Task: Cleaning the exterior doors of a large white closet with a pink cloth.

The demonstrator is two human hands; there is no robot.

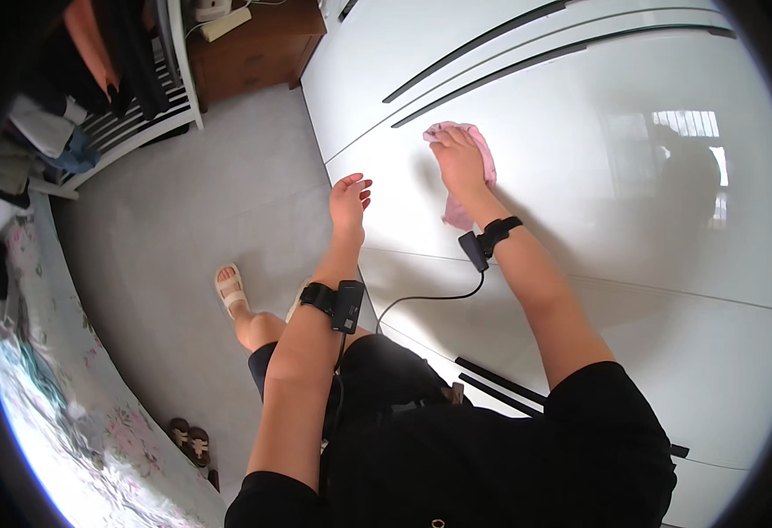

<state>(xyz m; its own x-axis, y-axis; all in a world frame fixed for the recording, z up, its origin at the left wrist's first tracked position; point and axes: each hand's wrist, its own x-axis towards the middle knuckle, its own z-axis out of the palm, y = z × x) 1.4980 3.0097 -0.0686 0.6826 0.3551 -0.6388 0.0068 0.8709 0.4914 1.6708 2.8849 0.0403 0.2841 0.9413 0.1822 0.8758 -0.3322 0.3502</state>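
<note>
My right hand (460, 160) presses a pink cloth (489, 158) against a glossy white wardrobe door (557, 198). Part of the cloth hangs below my palm, and some of it is hidden under my fingers. Off to the left, my left hand (348, 204) is raised in the air with its fingers loosely curled and apart, holding nothing. Each arm wears a black strap with a small device, and a cable runs from each one.
Long black handles (491, 82) run along the doors. A brown wooden cabinet (254, 56) and a white slatted rack (138, 142) with clothes stand beyond the grey floor (161, 218). At left is a bed with a floral cover (115, 422), with sandals (190, 441) beside it.
</note>
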